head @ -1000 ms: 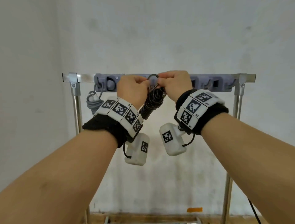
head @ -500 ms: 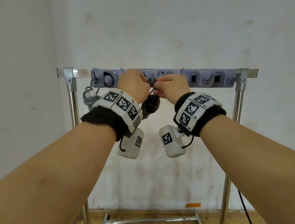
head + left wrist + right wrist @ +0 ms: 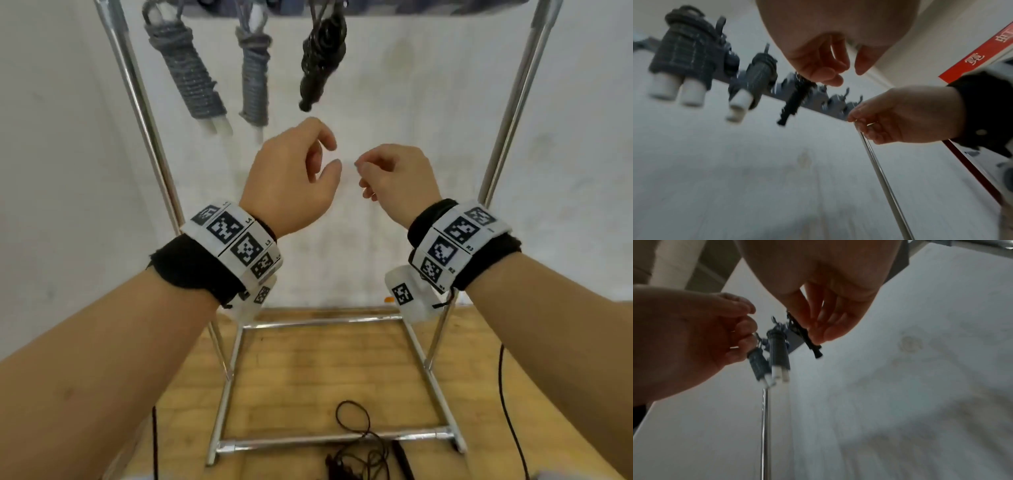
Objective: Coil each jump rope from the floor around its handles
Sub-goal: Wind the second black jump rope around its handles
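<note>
The metal rack [image 3: 144,113] fills my view, its top edge cut off at twelve o'clock and its base frame lying on the wooden floor [image 3: 308,370] toward six. Three jump ropes hang from the top: a thick grey coiled rope [image 3: 186,75] at eleven o'clock, a slimmer grey coiled rope [image 3: 255,82] just beside it, and a black coiled rope [image 3: 320,54] nearest twelve. Each is wound round its own handles, so I judge those three done.

My left hand [image 3: 291,178] and right hand [image 3: 394,181] hover near the centre, below the black bundle and apart from it. Both are released, fingers loosely curled, holding nothing.

What is left lies at six o'clock: a loose black rope [image 3: 356,442] sprawls in tangled loops on the floor, draped over the rack's front bar, with a dark handle [image 3: 402,460] beside it. I cannot tell whether more ropes lie beyond the bottom edge. My guess is that this one still needs picking up, coiling and hanging.
</note>
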